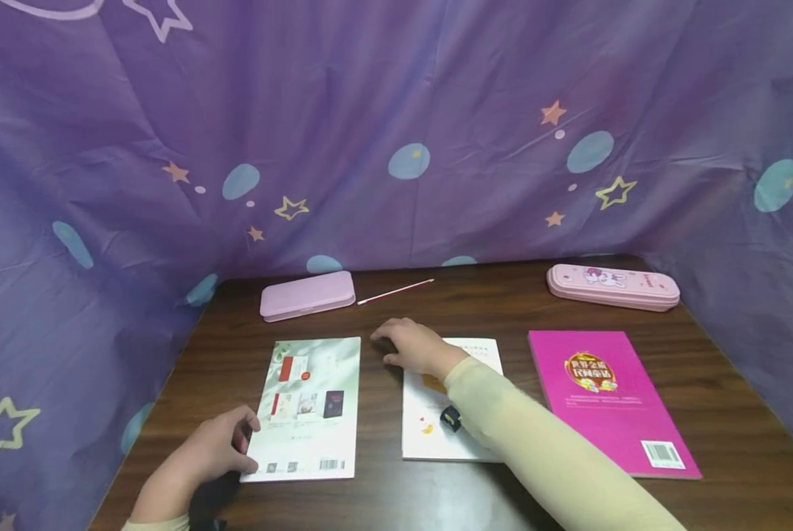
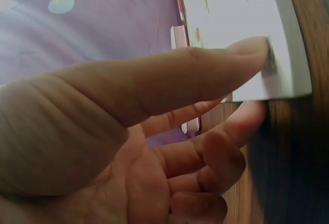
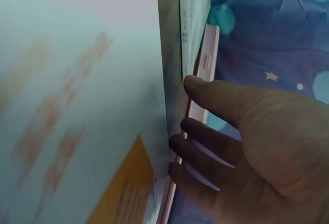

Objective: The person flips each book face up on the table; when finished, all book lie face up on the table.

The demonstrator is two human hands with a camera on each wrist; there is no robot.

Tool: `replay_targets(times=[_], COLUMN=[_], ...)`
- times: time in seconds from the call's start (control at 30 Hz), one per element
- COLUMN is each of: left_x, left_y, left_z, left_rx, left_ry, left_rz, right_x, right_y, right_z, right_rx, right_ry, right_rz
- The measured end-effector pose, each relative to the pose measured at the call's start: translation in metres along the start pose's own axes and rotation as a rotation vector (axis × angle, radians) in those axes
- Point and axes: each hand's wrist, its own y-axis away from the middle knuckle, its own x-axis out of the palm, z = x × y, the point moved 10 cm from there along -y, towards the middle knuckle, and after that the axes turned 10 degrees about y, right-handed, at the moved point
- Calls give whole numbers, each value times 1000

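Observation:
My left hand [image 1: 213,446] is at the left edge of a pale green book [image 1: 310,442], which lies on the table at left. In the left wrist view the thumb [image 2: 247,49] overlaps the cover near a corner, and the other fingers bend loosely beside the edge. My right hand [image 1: 412,345] reaches past the upper left of a white book [image 1: 429,439], fingers spread and slightly bent, with nothing held. The forearm covers part of that book. In the right wrist view the white cover [image 3: 103,106] stands close beside the fingertips.
A pink book [image 1: 608,413] lies at right. At the back are a plain pink case [image 1: 307,296], a thin red-and-white stick [image 1: 396,291] and a pink pencil case [image 1: 613,287] with a cartoon print. A purple curtain [image 1: 369,96] surrounds the wooden table [image 1: 383,487].

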Motion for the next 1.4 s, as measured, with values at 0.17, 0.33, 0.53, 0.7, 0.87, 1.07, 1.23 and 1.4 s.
replay_targets(times=[0.17, 0.33, 0.53, 0.7, 0.87, 1.07, 1.23, 1.4], left_x=[0, 2, 3, 4, 5, 5, 4, 4], left_y=[4, 7, 9, 11, 12, 15, 15, 17], left_z=[-2, -2, 2, 2, 2, 5, 4, 3], left_rx=[79, 85, 22, 32, 73, 94, 114, 119], left_ry=[15, 10, 17, 44, 63, 55, 58, 68], left_rz=[29, 59, 71, 91, 98, 92, 88, 93], right_x=[4, 6, 8, 9, 11, 11, 9, 8], right_y=[-11, -17, -23, -27, -29, -28, -27, -26], right_z=[10, 18, 22, 26, 29, 35, 36, 36], right_rx=[-47, -86, -95, -126, -125, -95, -61, -41], right_ry=[-4, 3, -14, -38, -40, -65, -63, -36], right_rz=[-20, -50, -59, -67, -68, -68, -78, -97])
